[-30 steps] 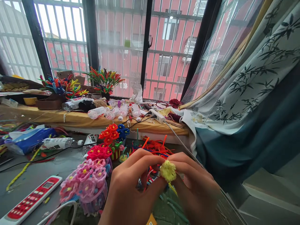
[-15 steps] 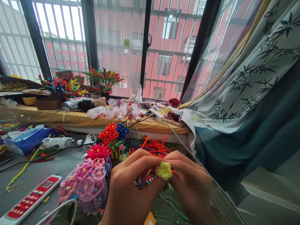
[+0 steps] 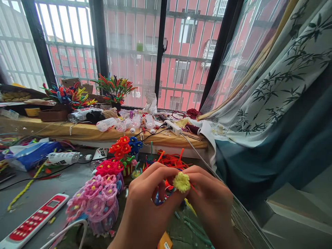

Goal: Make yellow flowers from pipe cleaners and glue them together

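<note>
Presumably light, soft and easily crushed, the fuzzy yellow piece (image 3: 181,182) sat between my left hand (image 3: 150,197) and right hand (image 3: 210,192), both pinching its rim, which seemed the correct holding point.

- One left hand (image 3: 145,199) and one right hand (image 3: 211,193) are pinching one fuzzy yellow flower head (image 3: 181,182).
- Four large flower bunches (image 3: 94,195) are standing nearby: one pink, one magenta, one orange-red, one blue.
- Two labelled bottles (image 3: 62,158) are resting on the worktop (image 3: 68,181).
- At least four clear bottles (image 3: 106,124) are lying along the windowsill (image 3: 53,127).
- Two multicoloured chenille plants (image 3: 116,88) are standing there.
- One remote control (image 3: 33,221), one blue packet (image 3: 33,155) and one power strip (image 3: 173,127) are showing.
</note>
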`<state>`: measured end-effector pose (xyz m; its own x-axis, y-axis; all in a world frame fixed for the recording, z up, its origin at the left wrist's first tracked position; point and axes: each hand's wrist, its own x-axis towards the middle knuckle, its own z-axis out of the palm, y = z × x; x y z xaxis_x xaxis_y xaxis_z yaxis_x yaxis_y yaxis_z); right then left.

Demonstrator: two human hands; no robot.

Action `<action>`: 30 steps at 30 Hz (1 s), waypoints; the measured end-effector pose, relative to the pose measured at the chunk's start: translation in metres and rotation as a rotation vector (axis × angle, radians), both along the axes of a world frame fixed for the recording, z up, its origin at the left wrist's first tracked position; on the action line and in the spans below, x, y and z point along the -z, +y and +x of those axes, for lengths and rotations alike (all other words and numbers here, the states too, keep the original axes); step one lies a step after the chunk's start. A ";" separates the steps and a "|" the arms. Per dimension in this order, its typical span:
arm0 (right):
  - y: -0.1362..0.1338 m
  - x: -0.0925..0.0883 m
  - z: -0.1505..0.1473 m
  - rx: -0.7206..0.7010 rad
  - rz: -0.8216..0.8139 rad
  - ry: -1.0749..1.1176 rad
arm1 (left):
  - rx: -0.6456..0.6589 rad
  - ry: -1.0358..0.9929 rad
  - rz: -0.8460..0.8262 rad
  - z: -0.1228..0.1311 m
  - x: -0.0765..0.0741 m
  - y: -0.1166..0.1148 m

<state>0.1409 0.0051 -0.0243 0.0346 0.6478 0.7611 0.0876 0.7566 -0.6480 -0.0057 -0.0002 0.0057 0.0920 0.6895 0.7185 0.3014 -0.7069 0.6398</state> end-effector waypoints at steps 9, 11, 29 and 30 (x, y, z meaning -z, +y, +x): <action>-0.006 -0.010 0.007 0.215 0.045 -0.136 | -0.037 0.016 0.065 -0.005 0.008 0.005; -0.012 -0.012 0.008 0.325 0.154 -0.167 | -0.119 0.053 0.133 -0.006 0.009 0.004; -0.014 -0.009 0.007 0.551 0.448 -0.480 | -0.299 0.179 0.249 -0.005 0.010 0.003; -0.015 -0.010 0.007 0.554 0.445 -0.478 | -0.297 0.184 0.243 -0.006 0.010 0.003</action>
<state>0.1482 -0.0101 -0.0144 -0.1316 0.2698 0.9539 0.7081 0.6990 -0.1000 -0.0114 0.0031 -0.0045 0.0568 0.5180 0.8535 0.6086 -0.6956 0.3817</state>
